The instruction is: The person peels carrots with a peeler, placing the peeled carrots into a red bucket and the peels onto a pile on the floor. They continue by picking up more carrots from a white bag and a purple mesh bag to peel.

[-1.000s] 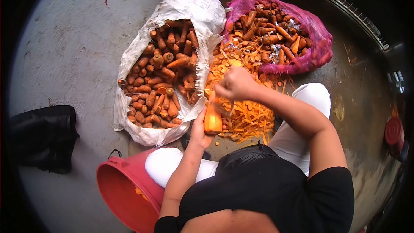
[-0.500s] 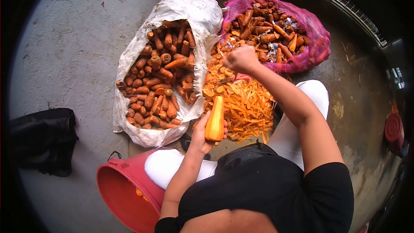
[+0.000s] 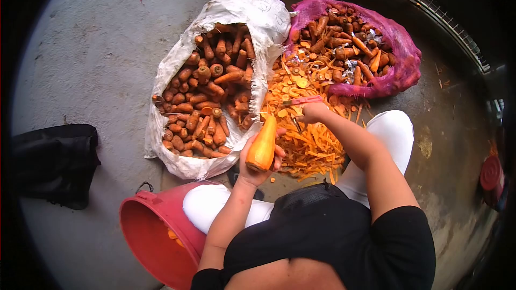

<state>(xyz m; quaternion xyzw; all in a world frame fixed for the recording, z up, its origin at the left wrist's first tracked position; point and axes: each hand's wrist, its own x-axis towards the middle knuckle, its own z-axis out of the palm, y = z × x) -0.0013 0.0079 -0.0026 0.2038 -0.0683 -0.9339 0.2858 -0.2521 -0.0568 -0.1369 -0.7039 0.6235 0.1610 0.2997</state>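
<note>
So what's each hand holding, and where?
Left hand: peeled orange carrot, by its thick lower end. Right hand: pink-handled peeler, by the handle.

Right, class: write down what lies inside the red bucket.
A few orange pieces show inside the red bucket. The knee in white trousers covers the rest of its inside.

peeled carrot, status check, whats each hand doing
Left hand gripping peeled orange carrot, tip up. Right hand holding pink-handled peeler, clear of the carrot. Below, heap of orange peelings; nothing blocking.

Open floor point(image 3: 91, 64) left of white sack point(image 3: 236, 11); peel heap point(image 3: 309, 147), bucket point(image 3: 145, 220) nearby.
</note>
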